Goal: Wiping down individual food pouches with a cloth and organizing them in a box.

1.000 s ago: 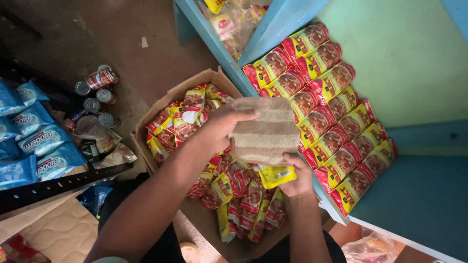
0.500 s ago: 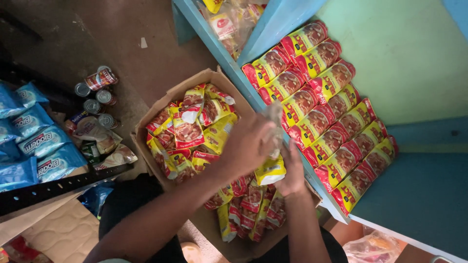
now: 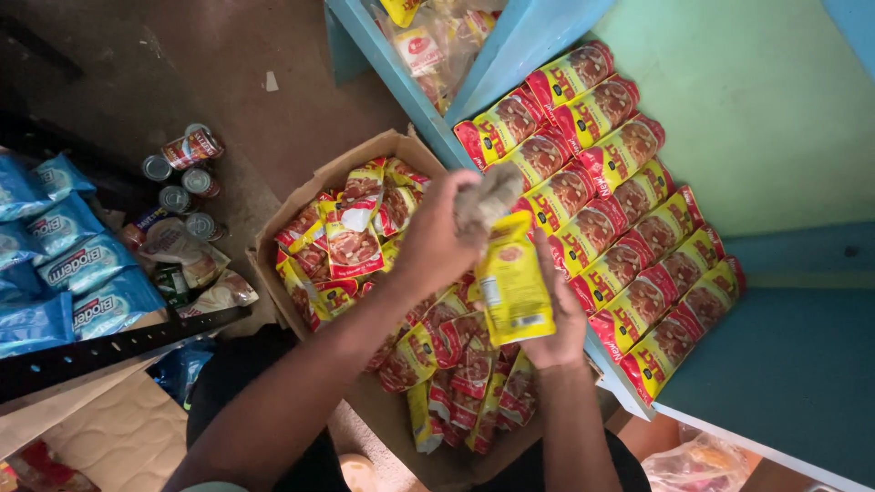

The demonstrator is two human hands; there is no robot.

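Observation:
My left hand (image 3: 437, 239) is closed around a crumpled piece of brown paper (image 3: 488, 196) above an open cardboard box (image 3: 301, 205). Just below it my right hand (image 3: 556, 323) holds a yellow packet (image 3: 513, 281) upright, back side toward me. The box is full of several red and yellow packets (image 3: 351, 241) lying loosely. On the blue shelf (image 3: 793, 364) to the right, more red and yellow packets (image 3: 606, 205) lie in two neat rows.
Blue packets (image 3: 64, 264) lie at the left edge. A few tins (image 3: 187, 159) and small pouches sit on the brown floor beside the box. A black bar (image 3: 109, 346) runs below them. A lower shelf compartment (image 3: 428, 41) holds bagged goods.
The flat brown paper my left hand held over the box has been crumpled into a wad. The yellow packet in my right hand has come up into fuller view.

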